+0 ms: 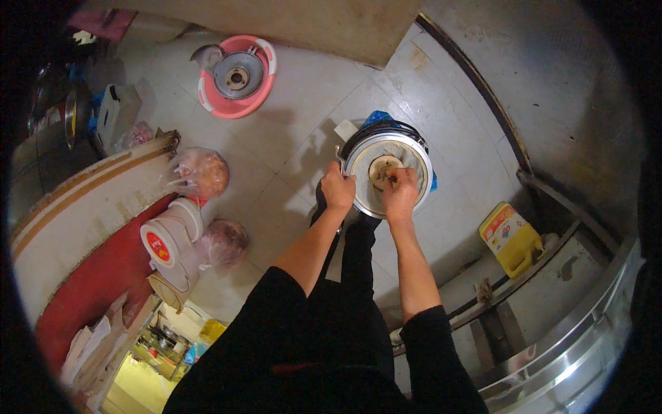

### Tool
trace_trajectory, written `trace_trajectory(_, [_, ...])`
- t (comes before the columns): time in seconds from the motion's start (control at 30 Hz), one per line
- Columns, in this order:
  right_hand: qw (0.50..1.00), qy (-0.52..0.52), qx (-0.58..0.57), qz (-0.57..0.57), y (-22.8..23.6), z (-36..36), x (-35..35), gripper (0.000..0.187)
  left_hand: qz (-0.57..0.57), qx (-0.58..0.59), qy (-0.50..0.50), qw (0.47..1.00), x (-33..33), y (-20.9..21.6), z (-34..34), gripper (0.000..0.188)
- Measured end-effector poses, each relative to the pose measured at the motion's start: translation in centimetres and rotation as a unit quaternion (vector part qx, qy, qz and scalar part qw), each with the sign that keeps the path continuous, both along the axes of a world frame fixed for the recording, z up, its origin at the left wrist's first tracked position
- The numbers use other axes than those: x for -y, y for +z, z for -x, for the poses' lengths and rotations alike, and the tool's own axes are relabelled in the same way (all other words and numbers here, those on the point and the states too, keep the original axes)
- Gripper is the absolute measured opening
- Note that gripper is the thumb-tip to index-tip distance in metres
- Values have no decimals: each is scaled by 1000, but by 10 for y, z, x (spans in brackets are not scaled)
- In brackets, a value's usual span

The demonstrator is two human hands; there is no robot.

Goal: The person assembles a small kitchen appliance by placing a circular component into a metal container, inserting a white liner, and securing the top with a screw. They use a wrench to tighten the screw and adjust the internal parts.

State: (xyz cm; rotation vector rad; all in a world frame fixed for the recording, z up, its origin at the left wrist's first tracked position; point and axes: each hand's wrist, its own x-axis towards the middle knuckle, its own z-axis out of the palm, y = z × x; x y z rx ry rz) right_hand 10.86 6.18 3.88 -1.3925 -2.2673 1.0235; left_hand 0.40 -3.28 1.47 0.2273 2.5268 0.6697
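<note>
In front of me is a round metal housing (360, 195), with a bright silver rim, a greyish inside and a pale round hub (378, 168) with small dark holes at its centre. My left hand (338, 189) is closed on the left side of the rim, beside a small metal clasp. My right hand (402, 190) reaches over the near right of the rim, its fingers pinched together at the hub. Whatever lies between those fingertips is too small and dark to make out. Dark bands and blue plastic (378, 118) show around and beneath the housing.
A pink basin (236, 109) holding a round metal part stands far left on the tiled floor (303, 90). White buckets (160, 243) and filled plastic bags (201, 172) line the left. A yellow container (514, 241) lies right, beside a metal frame (572, 214).
</note>
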Motion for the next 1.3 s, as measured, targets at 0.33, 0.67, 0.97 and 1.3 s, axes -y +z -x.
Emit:
trace_trajectory(0.33, [932,-175,-57,311,-21,-37,0,29,-80,43,79,993,12,14,1,31])
trace_trajectory(0.67, [994,12,107,26,-24,-12,8,47,-175,111,89,974,5,22,-31,21])
trace_trajectory(0.97, [999,9,25,22,8,-21,9,40,-185,280,60,940,-11,31,-26,39])
trace_trajectory(1.3, [969,1,-67,236,65,-34,32,50,-287,561,63,774,11,70,-6,27])
